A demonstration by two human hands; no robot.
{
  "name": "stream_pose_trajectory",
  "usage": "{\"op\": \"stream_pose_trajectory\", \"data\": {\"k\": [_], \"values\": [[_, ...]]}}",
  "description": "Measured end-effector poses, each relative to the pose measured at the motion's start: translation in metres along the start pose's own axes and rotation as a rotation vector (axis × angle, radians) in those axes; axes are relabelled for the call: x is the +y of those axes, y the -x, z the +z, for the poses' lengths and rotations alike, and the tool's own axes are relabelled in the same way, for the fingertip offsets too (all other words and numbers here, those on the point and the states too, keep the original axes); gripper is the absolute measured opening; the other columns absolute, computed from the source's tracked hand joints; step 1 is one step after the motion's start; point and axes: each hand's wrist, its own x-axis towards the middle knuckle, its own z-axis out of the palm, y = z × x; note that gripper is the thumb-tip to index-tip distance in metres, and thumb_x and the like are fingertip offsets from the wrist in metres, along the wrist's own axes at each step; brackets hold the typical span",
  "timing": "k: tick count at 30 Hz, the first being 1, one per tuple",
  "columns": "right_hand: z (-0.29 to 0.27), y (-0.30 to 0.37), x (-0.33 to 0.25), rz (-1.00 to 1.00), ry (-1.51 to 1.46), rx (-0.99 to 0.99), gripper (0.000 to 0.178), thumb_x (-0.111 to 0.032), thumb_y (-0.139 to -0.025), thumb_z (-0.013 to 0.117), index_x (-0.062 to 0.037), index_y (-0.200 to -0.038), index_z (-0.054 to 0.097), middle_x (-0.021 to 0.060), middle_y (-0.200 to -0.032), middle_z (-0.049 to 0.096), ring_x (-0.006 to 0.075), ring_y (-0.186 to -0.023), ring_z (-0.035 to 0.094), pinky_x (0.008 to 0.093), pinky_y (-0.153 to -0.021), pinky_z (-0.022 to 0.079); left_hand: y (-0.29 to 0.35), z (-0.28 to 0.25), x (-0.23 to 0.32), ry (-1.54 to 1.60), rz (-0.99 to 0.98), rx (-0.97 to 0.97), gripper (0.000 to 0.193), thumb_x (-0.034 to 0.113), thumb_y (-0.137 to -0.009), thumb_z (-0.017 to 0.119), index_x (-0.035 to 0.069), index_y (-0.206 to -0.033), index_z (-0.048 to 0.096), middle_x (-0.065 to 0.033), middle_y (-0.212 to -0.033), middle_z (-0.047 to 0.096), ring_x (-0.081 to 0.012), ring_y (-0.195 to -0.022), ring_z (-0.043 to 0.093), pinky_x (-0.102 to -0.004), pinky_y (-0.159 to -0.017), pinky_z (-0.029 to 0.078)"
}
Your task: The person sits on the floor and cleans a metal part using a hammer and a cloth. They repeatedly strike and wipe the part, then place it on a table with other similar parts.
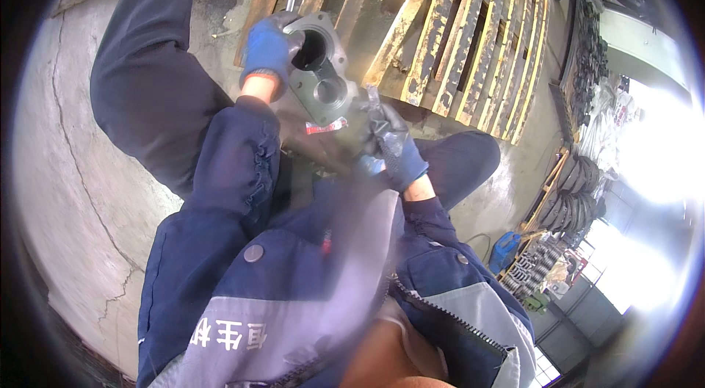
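My left hand (269, 50) clamped on metal housing's (321, 74) top rim | my right hand (393, 149) gripping its lower end | wooden pallet (455, 28) beyond.

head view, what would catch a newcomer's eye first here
A grey metal housing with two round bores sits at centre, gripped at its upper rim by the blue-gloved left hand. The right hand, gloved too, holds its lower end. Behind lies a worn wooden pallet on the cracked concrete floor.
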Motion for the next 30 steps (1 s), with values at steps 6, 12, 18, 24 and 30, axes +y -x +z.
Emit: {"op": "stream_pose_trajectory", "data": {"k": [6,12,18,24,30], "values": [[-0.001,0.008,0.0,-0.116,0.119,0.152,0.039,-0.034,-0.102,0.057,-0.0069,-0.131,0.056,0.002,-0.082,0.063,0.0067,-0.065,0.06,0.019,-0.046,0.039,-0.015,0.008,0.006,0.046,-0.082,-0.084,0.042,-0.003,-0.074,0.069,0.004,-0.115,0.071,-0.0146,-0.109,0.073,-0.0227,-0.096,0.07,-0.032,-0.089,0.053],[0.01,-0.002,-0.013,-0.229,0.429,0.345,0.026,-0.019,-0.101,0.057,-0.0035,-0.12,0.065,0.0028,-0.085,0.065,0.0076,-0.075,0.062,0.0221,-0.065,0.049,-0.013,0.008,0.024,-0.074,-0.074,-0.019,0.039,0.006,-0.068,0.067,0.013,-0.106,0.076,-0.021,-0.101,0.071,-0.0359,-0.095,0.069,-0.0382,-0.088,0.055],[0.013,0.008,-0.028,-0.421,0.817,0.406,0.027,-0.019,-0.098,0.057,-0.0105,-0.121,0.068,0.0083,-0.096,0.072,0.02,-0.086,0.068,0.0324,-0.08,0.053,-0.017,0.011,0.03,-0.235,-0.044,-0.044,0.044,0.006,-0.069,0.073,0.01,-0.113,0.073,-0.0178,-0.103,0.073,-0.0324,-0.097,0.071,-0.0365,-0.089,0.054],[0.024,0.007,-0.041,-0.486,1.192,0.498,0.029,-0.022,-0.088,0.059,-0.0209,-0.114,0.072,0.0114,-0.104,0.072,0.0328,-0.096,0.068,0.0429,-0.088,0.052,-0.016,0.013,0.034,-0.239,-0.09,-0.023,0.043,0.006,-0.068,0.073,0.011,-0.111,0.074,-0.0161,-0.103,0.073,-0.0314,-0.096,0.071,-0.0371,-0.089,0.054],[0.032,0.008,-0.053,-0.448,1.396,0.539,0.033,-0.012,-0.079,0.063,-0.022,-0.108,0.072,0.006,-0.1,0.072,0.0296,-0.092,0.067,0.0422,-0.083,0.052,-0.017,0.015,0.034,-0.257,-0.069,0.003,0.041,0.006,-0.068,0.074,0.012,-0.109,0.075,-0.016,-0.1,0.074,-0.032,-0.094,0.071,-0.0372,-0.088,0.055]]}}
